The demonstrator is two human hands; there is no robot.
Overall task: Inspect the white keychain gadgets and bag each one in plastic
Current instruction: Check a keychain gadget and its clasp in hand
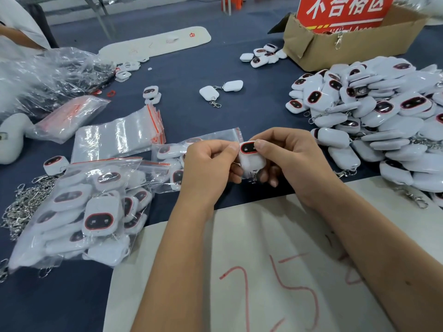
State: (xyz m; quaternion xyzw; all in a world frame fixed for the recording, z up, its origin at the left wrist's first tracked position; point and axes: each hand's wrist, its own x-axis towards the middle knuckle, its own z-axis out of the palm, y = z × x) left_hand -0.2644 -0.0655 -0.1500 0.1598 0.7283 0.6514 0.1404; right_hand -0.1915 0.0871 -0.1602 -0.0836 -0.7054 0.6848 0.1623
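Note:
A white keychain gadget [251,157] with a dark, red-rimmed oval window is held upright between both hands above the table's middle. My left hand [211,161] pinches its left side and my right hand [290,159] grips its right side and top, fingers curled beneath. Its metal clasp hangs below, partly hidden by my fingers. A clear plastic bag [215,137] with a red zip strip lies just behind my left hand. Unbagged gadgets form a big pile [374,111] on the right. Bagged gadgets [91,212] lie heaped at the left.
A stack of empty zip bags [119,137] lies left of centre. A cardboard box [347,41] with a red sign stands at the back right. White paper [239,271] with red numbers covers the near edge. Loose chains [21,204] lie far left; another person's arm [14,34] shows top left.

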